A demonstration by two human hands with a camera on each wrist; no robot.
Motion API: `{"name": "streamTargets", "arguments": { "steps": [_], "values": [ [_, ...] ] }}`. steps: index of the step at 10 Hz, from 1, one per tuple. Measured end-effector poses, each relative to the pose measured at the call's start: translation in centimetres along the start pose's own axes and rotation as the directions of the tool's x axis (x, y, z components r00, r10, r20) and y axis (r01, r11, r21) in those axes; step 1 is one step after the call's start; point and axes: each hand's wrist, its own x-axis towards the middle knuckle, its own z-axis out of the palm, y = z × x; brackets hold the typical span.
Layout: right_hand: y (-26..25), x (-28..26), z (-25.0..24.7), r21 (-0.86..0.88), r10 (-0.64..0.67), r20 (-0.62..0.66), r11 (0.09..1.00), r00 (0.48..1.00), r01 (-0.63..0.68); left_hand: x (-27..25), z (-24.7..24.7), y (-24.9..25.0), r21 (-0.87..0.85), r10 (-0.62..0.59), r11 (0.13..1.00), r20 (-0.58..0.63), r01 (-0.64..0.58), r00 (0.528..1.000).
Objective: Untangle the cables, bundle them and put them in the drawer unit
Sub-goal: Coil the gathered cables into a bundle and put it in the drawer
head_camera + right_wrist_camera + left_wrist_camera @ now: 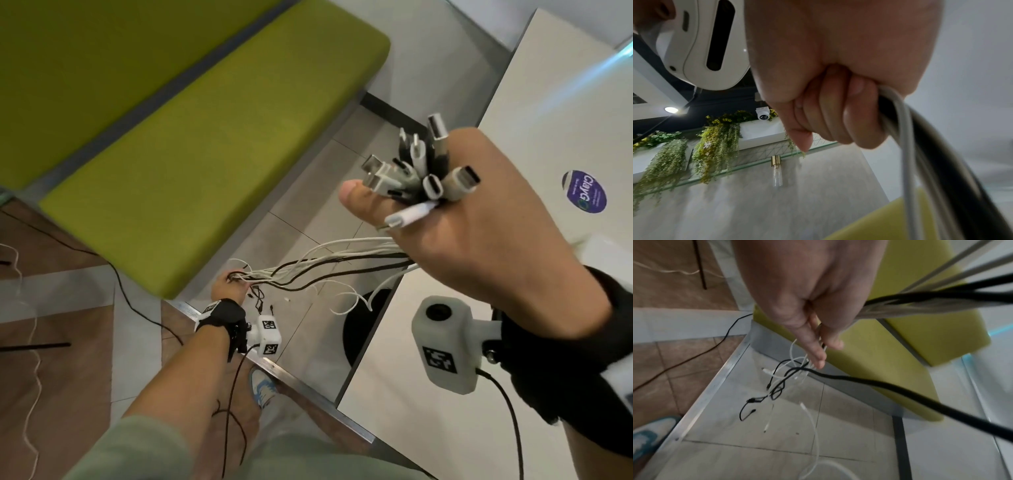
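Green padding fills the upper left of the head view: a bench (191,147) with a second cushion behind it, standing on pale floor tiles (301,219) edged by a metal strip. Brown flooring with stray wires lies at the far left.

Low in the middle of that view, the left hand (228,289) is curled round the cables (329,265) near their far ends; the left wrist view shows its fingers (813,347) pinching several thin strands, while the loose tails, black and white, dangle in a small knot above the tiles. From there the strands run taut, up and to the right.

At the upper right the right hand (455,219) makes a tight grip, a closed fist round the other ends, and the plugs (419,164) fan out of its top like a bunch.

The step in hand looks like the untangling: one end is gathered, the length is being combed straight. The next move probably calls for freeing the knotted tails below the left hand, then coiling the run into a bundle.

Behind the right hand, at the right edge, stands a white desk (561,113) with a round purple sticker. No drawer unit can be made out. The right wrist view looks upward at hanging plants and a ceiling camera.
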Motion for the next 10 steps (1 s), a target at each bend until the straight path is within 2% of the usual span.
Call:
{"name": "streamTargets", "arguments": {
  "steps": [1,2,3,4,5,6,7,8,9,10],
  "values": [
    [0.2,-0.1,-0.2,0.004,0.048,-0.031,0.999,0.998,-0.047,2.8,0.1,-1.9,-0.085,0.032,0.996,-0.013,-0.033,0.999],
    [0.6,-0.1,-0.3,0.004,0.09,-0.036,0.996,0.995,-0.09,2.8,0.3,-1.8,0.079,0.137,0.988,-0.009,-0.136,0.99],
    [0.7,0.0,-0.2,-0.011,0.104,-0.026,0.995,0.994,-0.104,0.5,0.0,0.5,0.298,0.253,0.922,0.016,-0.246,0.967],
    [1.1,0.2,-0.3,-0.038,0.115,-0.048,0.992,0.992,-0.117,-0.2,-0.5,2.0,0.445,0.384,0.82,0.04,-0.36,0.923],
    [1.4,0.3,-0.3,-0.069,0.12,-0.08,0.99,0.99,-0.125,1.1,-1.2,2.9,0.503,0.364,0.761,0.194,-0.411,0.911],
    [1.7,0.3,-0.2,-0.074,0.138,-0.096,0.987,0.986,-0.145,2.3,-2.2,3.8,0.542,0.348,0.754,0.151,-0.372,0.925],
    [1.7,0.3,-0.1,-0.048,0.139,-0.119,0.988,0.983,-0.146,2.8,-3.4,4.4,0.661,0.27,0.66,0.235,-0.357,0.934],
    [2.0,0.3,0.0,-0.063,0.174,-0.121,0.981,0.977,-0.182,3.7,-5.3,5.0,0.628,0.289,0.734,0.054,-0.258,0.956],
    [2.2,0.2,0.2,-0.084,0.209,-0.123,0.972,0.97,-0.22,4.3,-7.1,5.4,0.598,0.305,0.764,-0.007,-0.241,0.952],
    [2.1,0.3,0.7,-0.121,0.203,-0.127,0.968,0.971,-0.219,3.5,-6.9,6.6,0.578,0.435,0.723,0.041,-0.377,0.899]
  ]
}}
